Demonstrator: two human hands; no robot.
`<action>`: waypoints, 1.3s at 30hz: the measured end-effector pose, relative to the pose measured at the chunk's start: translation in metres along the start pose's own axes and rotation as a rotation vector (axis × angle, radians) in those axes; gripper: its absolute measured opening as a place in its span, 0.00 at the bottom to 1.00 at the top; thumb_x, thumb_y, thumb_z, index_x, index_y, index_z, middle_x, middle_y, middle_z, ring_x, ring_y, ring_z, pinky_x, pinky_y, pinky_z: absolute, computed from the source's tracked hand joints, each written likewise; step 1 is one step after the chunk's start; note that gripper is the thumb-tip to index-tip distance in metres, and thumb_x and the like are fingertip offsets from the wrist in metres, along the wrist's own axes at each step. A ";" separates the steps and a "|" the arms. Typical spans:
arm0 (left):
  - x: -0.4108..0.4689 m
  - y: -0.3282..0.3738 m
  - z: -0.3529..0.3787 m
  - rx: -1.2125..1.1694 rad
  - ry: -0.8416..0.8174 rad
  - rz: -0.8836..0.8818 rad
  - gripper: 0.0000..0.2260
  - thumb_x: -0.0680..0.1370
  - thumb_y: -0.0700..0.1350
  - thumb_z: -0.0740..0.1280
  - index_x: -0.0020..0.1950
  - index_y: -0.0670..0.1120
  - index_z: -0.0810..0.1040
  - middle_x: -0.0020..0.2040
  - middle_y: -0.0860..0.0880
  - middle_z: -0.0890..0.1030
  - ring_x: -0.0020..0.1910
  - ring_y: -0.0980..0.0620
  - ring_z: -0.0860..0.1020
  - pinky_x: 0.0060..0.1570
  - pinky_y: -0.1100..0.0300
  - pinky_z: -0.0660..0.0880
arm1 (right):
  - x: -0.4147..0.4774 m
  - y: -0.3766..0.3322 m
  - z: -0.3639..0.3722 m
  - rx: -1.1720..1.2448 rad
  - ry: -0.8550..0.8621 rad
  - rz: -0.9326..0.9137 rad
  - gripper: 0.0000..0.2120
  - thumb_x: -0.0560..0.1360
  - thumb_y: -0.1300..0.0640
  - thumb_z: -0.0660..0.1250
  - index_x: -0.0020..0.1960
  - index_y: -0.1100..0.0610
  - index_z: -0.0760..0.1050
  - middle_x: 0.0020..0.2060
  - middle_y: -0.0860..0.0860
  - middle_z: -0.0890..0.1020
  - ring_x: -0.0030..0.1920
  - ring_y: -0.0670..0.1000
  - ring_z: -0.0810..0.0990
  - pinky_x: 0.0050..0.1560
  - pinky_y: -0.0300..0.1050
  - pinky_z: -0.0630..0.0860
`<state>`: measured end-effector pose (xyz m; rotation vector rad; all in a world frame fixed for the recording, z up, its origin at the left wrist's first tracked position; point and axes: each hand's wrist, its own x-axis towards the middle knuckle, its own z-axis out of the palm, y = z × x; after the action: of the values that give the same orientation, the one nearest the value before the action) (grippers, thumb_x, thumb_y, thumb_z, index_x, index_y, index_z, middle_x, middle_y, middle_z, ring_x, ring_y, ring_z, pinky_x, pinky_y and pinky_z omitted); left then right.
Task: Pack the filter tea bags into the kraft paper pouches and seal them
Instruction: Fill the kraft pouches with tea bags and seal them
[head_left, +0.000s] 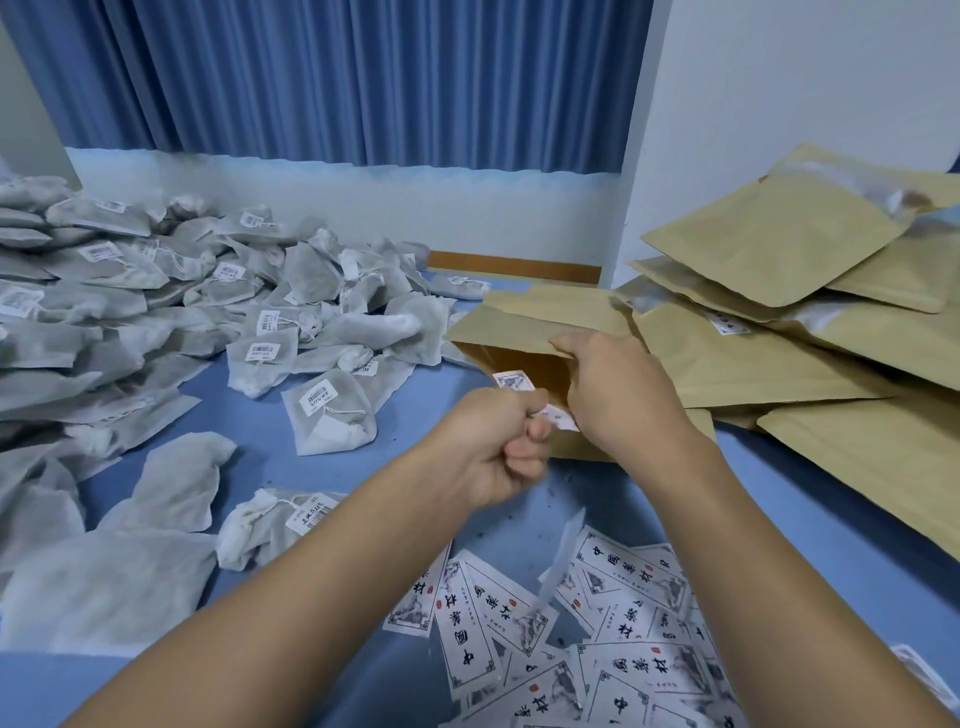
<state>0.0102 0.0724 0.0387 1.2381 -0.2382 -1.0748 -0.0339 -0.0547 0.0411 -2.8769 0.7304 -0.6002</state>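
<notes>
My right hand (613, 389) grips the open mouth of a kraft paper pouch (519, 322) lying mouth-left in the middle of the blue surface. My left hand (493, 447) pinches a white printed label card (545, 410) at the pouch opening; part of the card shows inside the mouth. A big heap of grey filter tea bags (182, 312) with barcode tags covers the left side. One tea bag (330, 410) lies closest to the pouch.
A stack of kraft pouches (779, 312) sits at the right against a white wall. Printed label cards (597, 639) are scattered at the bottom centre. A blue curtain (337, 78) hangs behind. The surface is a blue sheet (270, 447).
</notes>
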 end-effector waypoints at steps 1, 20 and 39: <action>0.004 0.004 0.005 -0.087 -0.007 -0.024 0.17 0.86 0.39 0.51 0.37 0.44 0.64 0.19 0.52 0.67 0.13 0.60 0.60 0.13 0.70 0.55 | -0.001 -0.001 -0.001 -0.032 -0.007 -0.001 0.15 0.72 0.64 0.62 0.53 0.48 0.76 0.44 0.54 0.80 0.44 0.61 0.76 0.39 0.46 0.70; 0.032 0.001 -0.007 0.388 0.067 0.413 0.05 0.81 0.35 0.65 0.50 0.38 0.80 0.36 0.46 0.83 0.32 0.54 0.80 0.30 0.64 0.78 | -0.001 -0.003 -0.007 -0.099 0.024 0.031 0.13 0.73 0.62 0.60 0.54 0.50 0.77 0.37 0.52 0.72 0.39 0.58 0.70 0.39 0.46 0.68; 0.019 -0.016 -0.088 0.730 0.656 1.558 0.22 0.78 0.28 0.58 0.71 0.38 0.72 0.70 0.46 0.74 0.72 0.46 0.70 0.71 0.51 0.66 | 0.001 -0.009 0.002 -0.102 0.071 0.096 0.18 0.72 0.66 0.59 0.56 0.51 0.78 0.35 0.51 0.71 0.38 0.58 0.70 0.37 0.47 0.66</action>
<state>0.0707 0.1155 -0.0147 1.4236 -0.9181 0.8282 -0.0282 -0.0473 0.0411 -2.9045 0.9299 -0.6737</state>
